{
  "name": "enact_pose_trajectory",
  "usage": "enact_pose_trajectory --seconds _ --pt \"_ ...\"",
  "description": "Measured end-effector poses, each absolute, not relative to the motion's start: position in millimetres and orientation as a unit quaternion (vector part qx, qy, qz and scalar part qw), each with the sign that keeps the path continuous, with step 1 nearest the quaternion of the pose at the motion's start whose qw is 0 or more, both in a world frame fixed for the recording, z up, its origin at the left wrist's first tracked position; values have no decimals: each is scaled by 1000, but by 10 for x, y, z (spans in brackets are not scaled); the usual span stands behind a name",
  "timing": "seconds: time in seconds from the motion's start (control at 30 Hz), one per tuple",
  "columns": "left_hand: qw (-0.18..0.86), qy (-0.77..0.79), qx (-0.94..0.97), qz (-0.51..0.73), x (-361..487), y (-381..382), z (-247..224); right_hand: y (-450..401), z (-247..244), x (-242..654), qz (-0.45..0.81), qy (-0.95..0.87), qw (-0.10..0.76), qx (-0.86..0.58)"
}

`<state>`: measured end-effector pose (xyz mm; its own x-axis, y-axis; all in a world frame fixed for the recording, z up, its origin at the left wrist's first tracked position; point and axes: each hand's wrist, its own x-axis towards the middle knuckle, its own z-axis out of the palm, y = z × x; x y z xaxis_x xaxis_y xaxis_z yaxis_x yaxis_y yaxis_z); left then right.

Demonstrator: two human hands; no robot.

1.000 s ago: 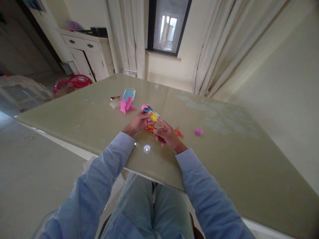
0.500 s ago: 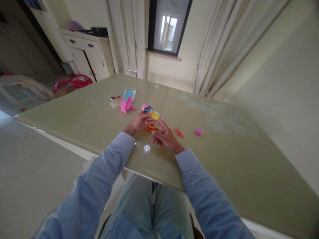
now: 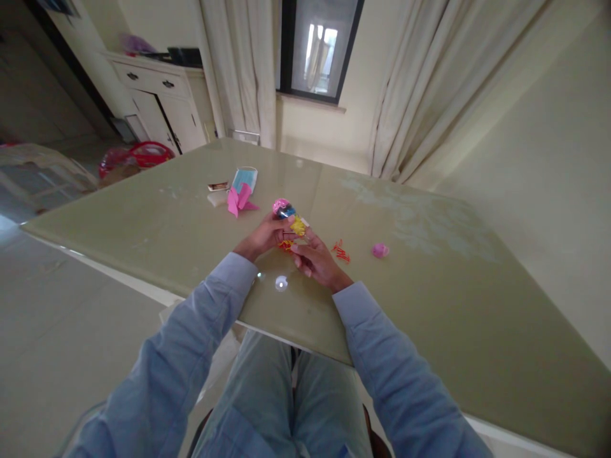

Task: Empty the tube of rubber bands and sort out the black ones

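My left hand [image 3: 264,238] is closed around a small shiny object [image 3: 286,211], pink at its far end, dark blue in the middle and yellow toward the right. Its exact kind cannot be made out. Beside it, my right hand [image 3: 319,257] has curled fingers at the yellow end; whatever the thumb and fingertips pinch is too small to tell. Below the hands lies a pile of thin red and yellow pieces [image 3: 286,245], partly covered by the fingers. More thin red pieces [image 3: 341,252] lie right of my right hand.
A small pink-purple object [image 3: 380,250] rests farther right on the glossy green table [image 3: 429,318]. To the left lie pink paper [image 3: 240,200], a blue face mask [image 3: 245,179], a whitish piece [image 3: 217,200] and a small flat item [image 3: 218,186]. A round clear disc [image 3: 281,284] sits near the front edge.
The shiny object has turned slightly in my left hand. The fingers of my right hand have drawn in closer around its yellow end. The view has shifted a little.
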<state>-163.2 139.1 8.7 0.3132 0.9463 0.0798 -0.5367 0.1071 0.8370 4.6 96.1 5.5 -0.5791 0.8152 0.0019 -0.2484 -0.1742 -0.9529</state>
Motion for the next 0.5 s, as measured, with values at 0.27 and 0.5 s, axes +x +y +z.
enact_pose_trajectory --seconds 0.27,0.5 --pt "681 274 387 559 -1698 1431 106 941 103 86 709 -529 365 -291" --pt "679 286 383 557 -1744 1465 107 966 77 133 686 -551 363 -308"
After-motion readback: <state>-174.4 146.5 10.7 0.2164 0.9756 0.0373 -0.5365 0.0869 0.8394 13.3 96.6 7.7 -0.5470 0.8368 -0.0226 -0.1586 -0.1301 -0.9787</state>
